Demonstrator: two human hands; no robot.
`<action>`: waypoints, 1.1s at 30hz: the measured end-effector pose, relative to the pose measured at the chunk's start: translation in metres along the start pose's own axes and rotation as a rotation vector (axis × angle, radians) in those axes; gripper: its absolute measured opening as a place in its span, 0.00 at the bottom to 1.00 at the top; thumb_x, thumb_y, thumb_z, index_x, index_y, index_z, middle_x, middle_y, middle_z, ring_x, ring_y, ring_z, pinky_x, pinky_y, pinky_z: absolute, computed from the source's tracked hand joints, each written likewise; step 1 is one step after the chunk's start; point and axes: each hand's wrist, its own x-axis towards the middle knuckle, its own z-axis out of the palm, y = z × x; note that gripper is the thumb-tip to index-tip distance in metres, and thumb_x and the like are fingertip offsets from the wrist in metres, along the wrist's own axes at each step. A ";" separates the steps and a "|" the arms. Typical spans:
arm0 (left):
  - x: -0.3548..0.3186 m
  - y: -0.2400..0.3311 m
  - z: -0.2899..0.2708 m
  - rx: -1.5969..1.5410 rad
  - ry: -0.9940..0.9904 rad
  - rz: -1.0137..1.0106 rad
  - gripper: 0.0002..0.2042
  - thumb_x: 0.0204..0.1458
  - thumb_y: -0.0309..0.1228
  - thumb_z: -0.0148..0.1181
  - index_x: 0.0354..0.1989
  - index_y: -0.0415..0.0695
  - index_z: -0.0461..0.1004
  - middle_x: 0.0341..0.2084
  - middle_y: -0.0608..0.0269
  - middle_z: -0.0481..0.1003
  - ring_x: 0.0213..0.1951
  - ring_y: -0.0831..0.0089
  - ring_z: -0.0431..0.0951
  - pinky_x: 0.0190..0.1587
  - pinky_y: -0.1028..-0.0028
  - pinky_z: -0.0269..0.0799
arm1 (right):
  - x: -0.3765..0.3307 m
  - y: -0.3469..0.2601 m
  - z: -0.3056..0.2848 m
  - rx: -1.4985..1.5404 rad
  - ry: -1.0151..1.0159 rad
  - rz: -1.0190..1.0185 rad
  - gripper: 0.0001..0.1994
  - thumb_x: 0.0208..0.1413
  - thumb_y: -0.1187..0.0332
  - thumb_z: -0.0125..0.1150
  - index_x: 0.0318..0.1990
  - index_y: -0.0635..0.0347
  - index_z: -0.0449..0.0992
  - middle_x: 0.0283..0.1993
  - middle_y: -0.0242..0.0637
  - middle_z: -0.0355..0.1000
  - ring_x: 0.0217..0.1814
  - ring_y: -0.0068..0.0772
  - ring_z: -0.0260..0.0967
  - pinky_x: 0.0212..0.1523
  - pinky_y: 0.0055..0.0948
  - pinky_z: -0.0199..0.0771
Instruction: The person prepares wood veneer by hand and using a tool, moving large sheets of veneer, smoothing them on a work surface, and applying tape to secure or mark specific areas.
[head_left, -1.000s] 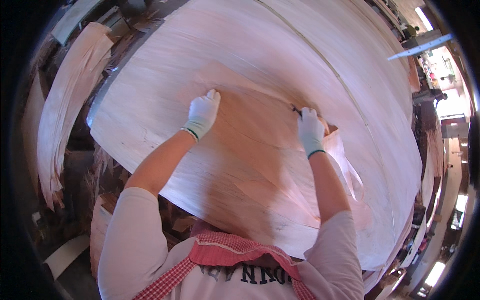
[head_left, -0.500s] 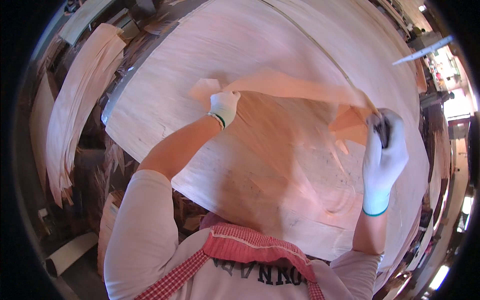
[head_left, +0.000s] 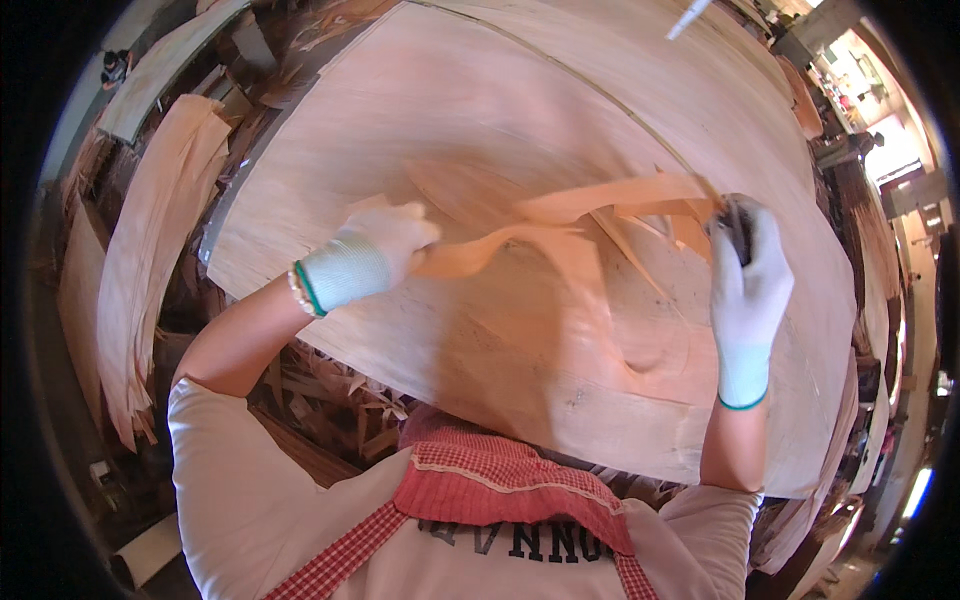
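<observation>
My left hand, in a whitish knit glove with a green cuff, is closed on a torn orange-tan veneer strip and blurred by motion. At the right, my gloved right hand grips a dark object, partly hidden by the fingers. A long thin yellowish rod or cord runs from the top edge down to that hand; which it is, I cannot tell. Another veneer strip reaches from the middle toward the right fingers. Both hands are over a broad pale veneer sheet with loose torn pieces on it.
Long bundled veneer sheets stand at the left. Veneer scraps litter the space below the sheet's near edge. A person is far off at the upper left. More stacked veneer lines the right side.
My left hand has moved left and toward me, drawing the veneer strip along. My right hand keeps its grip, slightly shifted. The torn veneer pieces between the hands have changed position.
</observation>
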 end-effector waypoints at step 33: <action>0.030 0.196 0.036 -0.663 0.001 0.491 0.16 0.58 0.34 0.53 0.49 0.37 0.73 0.43 0.50 0.77 0.47 0.60 0.77 0.51 0.67 0.70 | -0.822 0.198 -0.162 -0.912 -0.945 1.344 0.12 0.53 0.62 0.55 0.35 0.57 0.81 0.36 0.42 0.78 0.36 0.38 0.77 0.35 0.40 0.75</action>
